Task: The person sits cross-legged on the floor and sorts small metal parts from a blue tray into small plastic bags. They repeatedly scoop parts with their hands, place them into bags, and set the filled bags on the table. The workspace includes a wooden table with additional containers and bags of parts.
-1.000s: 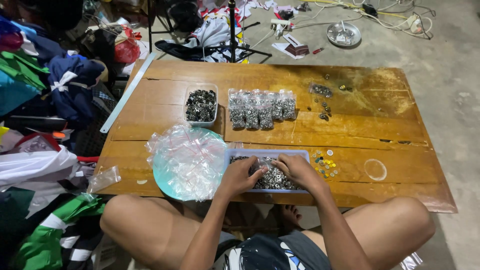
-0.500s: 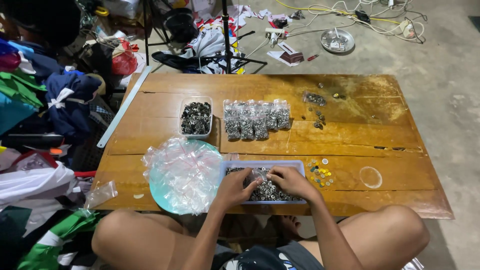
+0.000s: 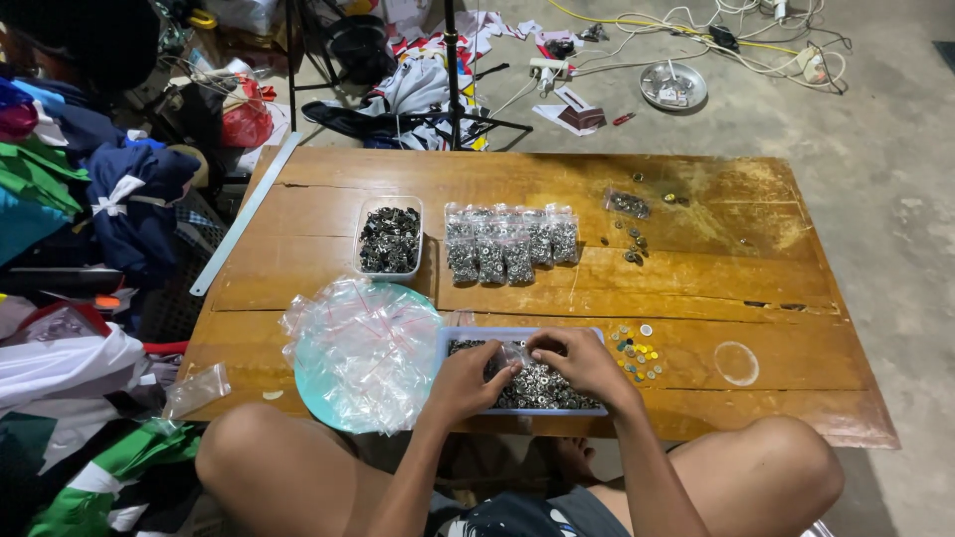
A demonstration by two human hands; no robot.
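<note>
Both my hands are in a shallow blue-rimmed tray (image 3: pixel 587 336) full of small metal pieces at the near edge of a low wooden table (image 3: pixel 696 268). My left hand (image 3: pixel 466 378) and my right hand (image 3: pixel 577 360) pinch a small clear plastic bag (image 3: pixel 511 355) between them over the pieces. To the left lies a heap of empty clear bags (image 3: pixel 358 348) on a teal plate (image 3: pixel 310 395).
Farther back stand a clear tub of metal pieces (image 3: pixel 389 239) and a row of filled small bags (image 3: pixel 509 242). Loose coloured bits (image 3: pixel 633 353) lie right of the tray, one more filled bag (image 3: pixel 627 203) at the back. Clothes pile up at left; cables and a stand are beyond.
My hands stay in the tray and have drawn closer together around the small bag. The view has tilted slightly, showing more of the floor beyond the table.
</note>
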